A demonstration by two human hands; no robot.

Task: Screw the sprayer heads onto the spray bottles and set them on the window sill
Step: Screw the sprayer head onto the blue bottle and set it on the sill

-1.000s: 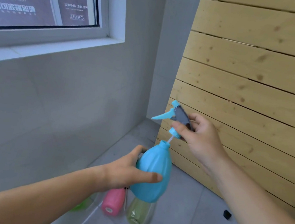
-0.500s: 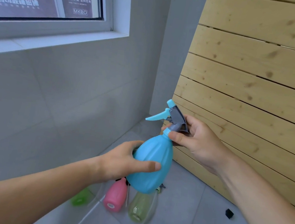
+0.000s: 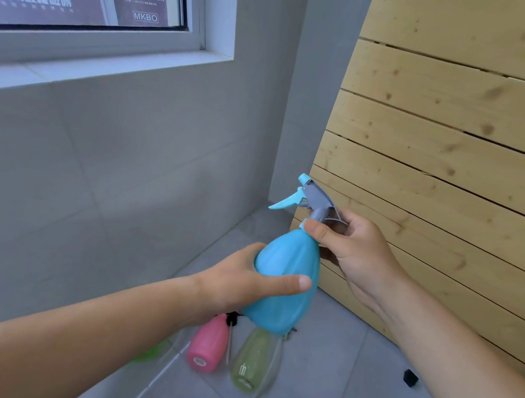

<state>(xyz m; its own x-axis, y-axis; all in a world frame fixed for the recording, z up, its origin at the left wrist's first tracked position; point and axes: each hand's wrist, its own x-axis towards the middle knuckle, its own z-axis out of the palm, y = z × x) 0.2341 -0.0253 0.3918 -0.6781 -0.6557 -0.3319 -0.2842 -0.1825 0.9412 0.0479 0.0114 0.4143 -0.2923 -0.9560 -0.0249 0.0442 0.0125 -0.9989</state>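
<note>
A light blue spray bottle (image 3: 284,277) is held up in front of me, tilted slightly right. My left hand (image 3: 240,284) wraps its body from the left, thumb across the front. A blue and grey sprayer head (image 3: 312,200) sits on the bottle's neck, its trigger pointing left. My right hand (image 3: 352,248) grips the collar and the back of that head. The white window sill (image 3: 112,66) runs along the upper left, bare where I see it.
On the grey tile floor below lie a pink bottle (image 3: 208,342), a pale green bottle (image 3: 251,359), a bright green one (image 3: 151,352) partly hidden by my forearm, and loose dip tubes. A slatted wooden panel (image 3: 457,163) leans at the right. A small black part (image 3: 410,378) lies on the floor.
The sprayer head came down from above the neck, its tube sliding in, and now sits on the bottle. My right fingers shifted to the collar. The view drifted slightly.
</note>
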